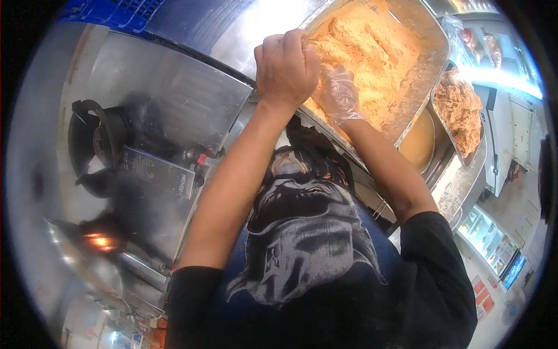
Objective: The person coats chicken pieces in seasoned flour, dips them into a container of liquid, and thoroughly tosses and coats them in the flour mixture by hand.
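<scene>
A large metal tray [419, 110] holds a heap of orange breading flour [372, 52]. My left hand [288, 67] is bare and closed at the tray's left rim, its fingers wrapped over the edge. My right hand [339, 93] wears a clear plastic glove and is down in the flour near the tray's near side. Its fingers are curled in, and what they hold, if anything, is hidden. To the right of the tray, a smaller metal pan [468, 158] holds a pile of flour-coated raw meat pieces [458, 107].
A round container of yellowish liquid [419, 142] sits between tray and pan. On the left are a steel counter [174, 87], a black burner [96, 136] and a glowing orange flame [100, 240]. A blue plastic crate [125, 13] stands at the upper left.
</scene>
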A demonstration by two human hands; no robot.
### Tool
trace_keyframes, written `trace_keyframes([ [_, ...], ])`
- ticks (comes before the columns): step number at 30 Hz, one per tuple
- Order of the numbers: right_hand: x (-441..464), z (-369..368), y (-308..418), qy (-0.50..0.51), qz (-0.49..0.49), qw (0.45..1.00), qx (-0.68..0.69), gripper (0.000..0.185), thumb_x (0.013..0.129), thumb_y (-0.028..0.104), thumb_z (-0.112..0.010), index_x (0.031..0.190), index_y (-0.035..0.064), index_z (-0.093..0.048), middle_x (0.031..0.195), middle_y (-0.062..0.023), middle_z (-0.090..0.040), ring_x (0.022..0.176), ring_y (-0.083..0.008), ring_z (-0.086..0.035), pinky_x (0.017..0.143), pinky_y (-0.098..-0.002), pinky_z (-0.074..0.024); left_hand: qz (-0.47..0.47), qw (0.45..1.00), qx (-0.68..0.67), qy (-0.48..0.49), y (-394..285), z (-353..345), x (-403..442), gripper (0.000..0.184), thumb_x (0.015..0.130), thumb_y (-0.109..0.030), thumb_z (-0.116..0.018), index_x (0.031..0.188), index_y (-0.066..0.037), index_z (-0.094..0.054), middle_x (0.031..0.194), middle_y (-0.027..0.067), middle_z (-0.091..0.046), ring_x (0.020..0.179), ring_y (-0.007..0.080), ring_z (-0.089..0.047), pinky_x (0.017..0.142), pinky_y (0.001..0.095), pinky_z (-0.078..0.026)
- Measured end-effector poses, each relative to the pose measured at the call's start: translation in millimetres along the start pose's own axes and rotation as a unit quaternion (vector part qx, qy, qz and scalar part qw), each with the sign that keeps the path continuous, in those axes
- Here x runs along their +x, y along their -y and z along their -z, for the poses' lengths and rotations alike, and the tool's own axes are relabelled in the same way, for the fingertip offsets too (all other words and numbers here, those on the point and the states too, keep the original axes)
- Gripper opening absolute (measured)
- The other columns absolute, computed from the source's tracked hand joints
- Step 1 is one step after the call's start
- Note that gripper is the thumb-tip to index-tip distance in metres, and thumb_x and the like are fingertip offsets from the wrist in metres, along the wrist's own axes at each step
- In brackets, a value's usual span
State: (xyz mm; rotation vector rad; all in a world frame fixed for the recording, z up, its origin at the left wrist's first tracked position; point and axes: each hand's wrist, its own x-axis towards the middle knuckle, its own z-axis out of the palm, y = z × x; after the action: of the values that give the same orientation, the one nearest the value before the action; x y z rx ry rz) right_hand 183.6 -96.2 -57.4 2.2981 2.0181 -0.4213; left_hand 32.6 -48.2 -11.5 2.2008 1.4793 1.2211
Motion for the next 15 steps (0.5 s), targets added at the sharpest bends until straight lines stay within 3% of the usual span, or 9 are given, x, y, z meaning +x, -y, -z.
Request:
trace_keyframes([
  [1,6,-3,0,0.008,0.024,1.000,0.004,0.056,0.093,0.046,-0.070,0.141,0.0176,-0.066,0.129,-0.0300,-0.067,0.119,-0.0444,-0.067,0.096,-0.0516,-0.0566,0.003,1.000,0.001,0.000,0,0,0,0.028,0.095,-0.018,-0.063,0.120,-0.006,-0.063,0.107,0.0069,-0.074,0.106,0.0309,-0.061,0.096,0.0483,-0.044],
  [5,18,-12,-10,0.000,0.057,0.995,0.087,0.052,0.094,0.043,-0.069,0.139,0.0186,-0.068,0.130,-0.0274,-0.069,0.116,-0.0426,-0.070,0.098,-0.0521,-0.0556,-0.002,1.000,-0.001,-0.007,4,-3,-1,0.027,0.095,-0.019,-0.063,0.119,-0.006,-0.063,0.107,0.0067,-0.074,0.105,0.0315,-0.061,0.094,0.0487,-0.045],
  [8,27,9,-22,0.018,0.096,0.992,0.081,0.054,0.095,0.042,-0.069,0.139,0.0115,-0.067,0.128,-0.0268,-0.071,0.115,-0.0422,-0.070,0.100,-0.0517,-0.0544,-0.011,0.999,-0.008,-0.031,4,-4,1,0.026,0.095,-0.020,-0.063,0.117,-0.005,-0.064,0.105,0.0076,-0.073,0.103,0.0325,-0.061,0.094,0.0496,-0.045],
  [10,36,29,-46,0.170,0.112,0.978,-0.033,0.064,0.096,0.046,-0.070,0.146,0.0069,-0.061,0.143,-0.0256,-0.064,0.128,-0.0406,-0.065,0.104,-0.0505,-0.0541,-0.010,0.999,-0.008,-0.046,1,-7,-4,0.025,0.096,-0.021,-0.062,0.116,-0.005,-0.064,0.104,0.0087,-0.073,0.102,0.0334,-0.061,0.093,0.0501,-0.046],
  [12,22,81,-57,0.265,0.046,0.960,0.073,0.063,0.089,0.039,-0.078,0.140,0.0023,-0.064,0.147,-0.0227,-0.061,0.138,-0.0364,-0.057,0.111,-0.0494,-0.0486,-0.005,0.999,0.002,-0.049,6,-10,-2,0.024,0.097,-0.021,-0.061,0.114,-0.005,-0.065,0.101,0.0139,-0.071,0.101,0.0366,-0.062,0.093,0.0518,-0.046],
  [13,15,78,-77,0.243,0.019,0.938,0.245,0.074,0.090,0.042,-0.078,0.149,0.0042,-0.056,0.154,-0.0202,-0.054,0.144,-0.0339,-0.052,0.115,-0.0500,-0.0452,0.006,0.999,-0.007,-0.042,6,-10,-2,0.023,0.097,-0.022,-0.061,0.113,-0.005,-0.065,0.101,0.0163,-0.070,0.101,0.0382,-0.062,0.092,0.0528,-0.047],
  [14,5,69,-94,0.222,-0.006,0.887,0.404,0.085,0.091,0.045,-0.079,0.159,0.0062,-0.048,0.162,-0.0178,-0.048,0.149,-0.0315,-0.046,0.119,-0.0506,-0.0419,0.022,0.999,-0.019,-0.037,1,-9,-7,0.023,0.098,-0.022,-0.061,0.112,-0.005,-0.066,0.101,0.0187,-0.070,0.101,0.0399,-0.062,0.092,0.0538,-0.047],
  [15,7,66,-96,0.201,0.136,0.776,0.582,0.099,0.088,0.050,-0.082,0.165,0.0108,-0.034,0.167,-0.0172,-0.041,0.155,-0.0324,-0.038,0.126,-0.0507,-0.0309,0.043,0.999,-0.021,-0.011,-1,-4,-6,0.024,0.098,-0.024,-0.061,0.113,-0.006,-0.066,0.105,0.0212,-0.070,0.104,0.0419,-0.064,0.095,0.0546,-0.048],
])
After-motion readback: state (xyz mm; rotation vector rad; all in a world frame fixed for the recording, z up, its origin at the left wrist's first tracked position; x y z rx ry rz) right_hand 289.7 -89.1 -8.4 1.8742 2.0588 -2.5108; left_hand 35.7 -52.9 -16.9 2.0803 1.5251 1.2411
